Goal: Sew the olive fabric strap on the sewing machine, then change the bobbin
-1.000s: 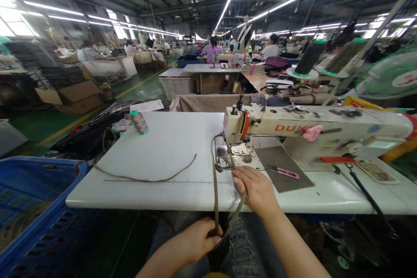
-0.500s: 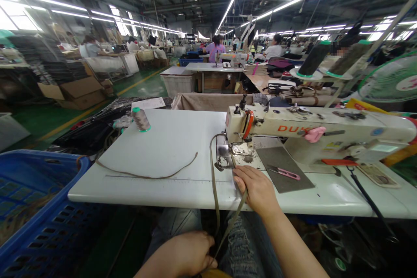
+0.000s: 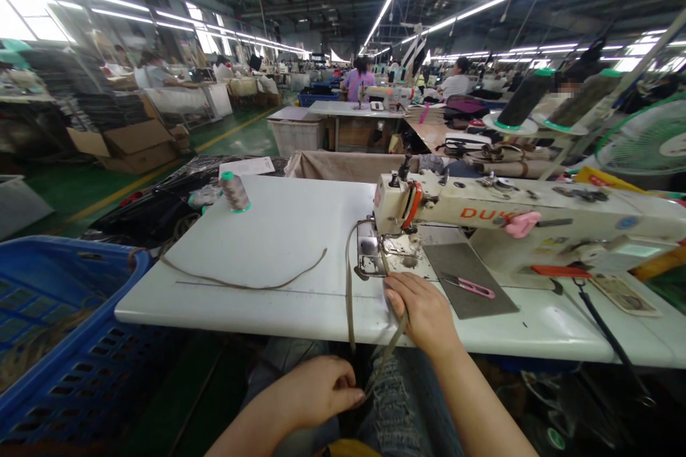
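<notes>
My right hand (image 3: pixel 421 314) rests on the white sewing table (image 3: pixel 241 250) just in front of the presser foot (image 3: pixel 394 250) of a cream DUKE-branded industrial sewing machine (image 3: pixel 514 211), gripping a narrow khaki strap (image 3: pixel 349 300). That strap runs from under the foot, over the table's front edge, and down to my left hand (image 3: pixel 316 393), which pinches it above my lap. A second strap length (image 3: pixel 241 284) lies curved on the tabletop, touching neither hand.
Pink-handled thread snips (image 3: pixel 469 288) lie on a grey mat (image 3: pixel 455 300) right of my right hand. A thread cone (image 3: pixel 234 191) stands at the table's far left, and a blue plastic basket (image 3: pixel 53 328) sits lower left. A fan (image 3: pixel 648 143) stands at right. Co-workers sit at machines beyond.
My left hand dipped, then rose slightly, with the strap. My right hand stays by the presser foot. The whole view has drifted a little as my head moved.
</notes>
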Motion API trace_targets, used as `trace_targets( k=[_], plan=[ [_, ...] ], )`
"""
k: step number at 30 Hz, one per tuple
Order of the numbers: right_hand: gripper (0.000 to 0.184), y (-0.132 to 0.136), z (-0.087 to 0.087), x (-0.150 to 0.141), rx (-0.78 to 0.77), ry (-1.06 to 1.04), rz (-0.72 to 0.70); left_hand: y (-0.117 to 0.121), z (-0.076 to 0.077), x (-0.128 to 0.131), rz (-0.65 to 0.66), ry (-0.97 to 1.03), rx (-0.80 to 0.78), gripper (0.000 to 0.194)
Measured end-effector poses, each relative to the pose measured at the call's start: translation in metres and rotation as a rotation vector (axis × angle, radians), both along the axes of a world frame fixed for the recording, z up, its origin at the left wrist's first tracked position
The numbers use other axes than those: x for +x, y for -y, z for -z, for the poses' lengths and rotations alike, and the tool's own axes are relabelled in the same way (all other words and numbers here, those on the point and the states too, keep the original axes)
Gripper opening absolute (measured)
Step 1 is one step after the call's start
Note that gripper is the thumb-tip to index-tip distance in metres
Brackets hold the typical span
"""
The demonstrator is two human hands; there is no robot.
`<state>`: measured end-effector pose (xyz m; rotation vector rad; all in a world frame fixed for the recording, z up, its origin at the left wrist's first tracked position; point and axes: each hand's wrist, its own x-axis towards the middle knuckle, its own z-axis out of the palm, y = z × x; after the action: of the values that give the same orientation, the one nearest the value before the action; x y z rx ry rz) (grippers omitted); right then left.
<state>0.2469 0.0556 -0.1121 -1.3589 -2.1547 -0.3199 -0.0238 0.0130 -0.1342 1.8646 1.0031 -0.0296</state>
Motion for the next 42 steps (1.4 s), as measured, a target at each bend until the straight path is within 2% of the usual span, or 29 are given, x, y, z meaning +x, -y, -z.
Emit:
trace_targets(
  k=[3, 7, 11, 14, 18, 25, 32, 42],
  plan=[
    [0.039, 0.0, 0.0, 0.0, -0.005, -0.004, -0.001, 0.001, -0.003, -0.001, 0.047, -0.019, -0.011, 0.052],
    [0.039, 0.0, 0.001, 0.001, 0.004, -0.01, -0.003, 0.002, 0.003, -0.004, 0.06, -0.002, 0.018, 0.046],
    [0.039, 0.0, 0.002, 0.001, 0.003, -0.015, -0.007, 0.001, 0.014, -0.007, 0.004, 0.041, -0.017, 0.035],
    [0.039, -0.001, 0.002, 0.001, 0.001, -0.008, -0.007, 0.001, 0.018, -0.007, -0.064, 0.095, -0.1, 0.038],
    [0.04, -0.001, 0.003, 0.001, 0.01, -0.002, -0.004, 0.004, 0.019, -0.007, -0.078, 0.086, -0.066, 0.042],
    [0.038, 0.0, 0.003, 0.002, 0.006, 0.001, -0.002, 0.005, 0.015, -0.007, -0.009, 0.054, -0.074, 0.039],
    [0.038, -0.001, 0.002, 0.001, 0.021, 0.002, -0.006, 0.005, 0.013, -0.008, 0.109, -0.04, -0.102, 0.049],
    [0.04, -0.001, 0.003, 0.001, 0.024, -0.006, -0.003, 0.007, 0.019, -0.008, 0.115, -0.079, -0.12, 0.052]
  ],
)
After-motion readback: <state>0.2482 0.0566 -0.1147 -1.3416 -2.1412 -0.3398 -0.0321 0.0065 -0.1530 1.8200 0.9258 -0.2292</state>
